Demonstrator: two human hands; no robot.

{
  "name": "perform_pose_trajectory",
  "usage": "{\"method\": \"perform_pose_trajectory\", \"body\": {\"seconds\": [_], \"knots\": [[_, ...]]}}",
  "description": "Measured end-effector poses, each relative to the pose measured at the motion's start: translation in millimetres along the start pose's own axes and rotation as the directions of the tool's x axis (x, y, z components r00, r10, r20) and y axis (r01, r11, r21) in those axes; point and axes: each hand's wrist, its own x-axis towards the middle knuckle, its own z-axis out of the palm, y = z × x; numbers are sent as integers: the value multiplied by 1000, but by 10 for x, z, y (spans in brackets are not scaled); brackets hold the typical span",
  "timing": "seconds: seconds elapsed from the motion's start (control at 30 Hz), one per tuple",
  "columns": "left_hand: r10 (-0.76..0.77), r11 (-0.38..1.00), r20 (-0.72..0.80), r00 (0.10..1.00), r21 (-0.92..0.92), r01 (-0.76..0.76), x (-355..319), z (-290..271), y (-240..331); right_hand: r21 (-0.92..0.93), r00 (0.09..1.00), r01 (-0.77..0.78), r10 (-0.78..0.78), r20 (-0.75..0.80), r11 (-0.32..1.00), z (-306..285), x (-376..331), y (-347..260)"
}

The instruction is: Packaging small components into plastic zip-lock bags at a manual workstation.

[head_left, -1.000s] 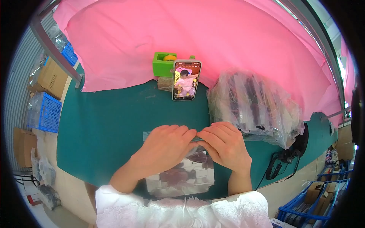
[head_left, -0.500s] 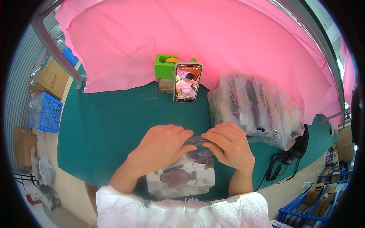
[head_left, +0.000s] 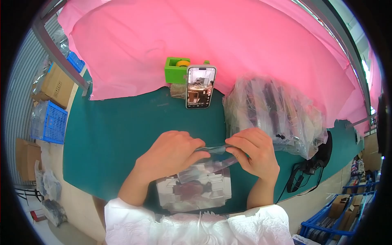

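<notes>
Between my hands stretches a clear plastic bag (head_left: 206,164), its upper edge pulled fairly straight. My left hand (head_left: 173,153) pinches that edge on the left, thumb below the fingers. At the other end, my right hand (head_left: 253,153) pinches it, fingers bent over the thumb. Under the bag, close to my body, lies a pale moulded tray (head_left: 220,190) with shaped hollows. A dark reddish-brown piece (head_left: 190,188) sits in its middle, partly seen through the plastic.
A phone (head_left: 200,87) stands propped against a green tape dispenser (head_left: 174,75). To the right is a heap of plastic-wrapped items (head_left: 273,114), with a black cable (head_left: 296,177) near the edge. Pink cloth (head_left: 204,32) hangs behind the green table (head_left: 118,130).
My right hand has moved a little right, away from the left, and the bag's edge is stretched wider. The phone's picture has changed.
</notes>
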Motion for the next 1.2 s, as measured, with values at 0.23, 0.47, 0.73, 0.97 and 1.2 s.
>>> {"method": "perform_pose_trajectory", "body": {"seconds": [0.23, 0.47, 0.73, 0.97, 1.2], "knots": [[25, 998, 57, 998, -66, -21, -7, -60, -1, 18, 1000, -1, 1, -12, 1000, -49, -9, -14], [-18, 992, 23, 1000, -126, 20, -7, -94, -16, -13, 998, -48, 48, -46, 999, -158, -58, 29], [-9, 994, 102, 995, -112, 20, -9, -99, -63, 9, 999, -29, 30, -28, 1000, -132, -41, 49], [-21, 983, 74, 997, -181, 34, -31, -212, -69, 2, 998, -44, 44, -44, 999, -185, -61, 48], [104, 982, -19, 994, -154, -106, -87, -144, -213, -28, 996, -58, 56, -72, 998, -206, -53, 54]]}}
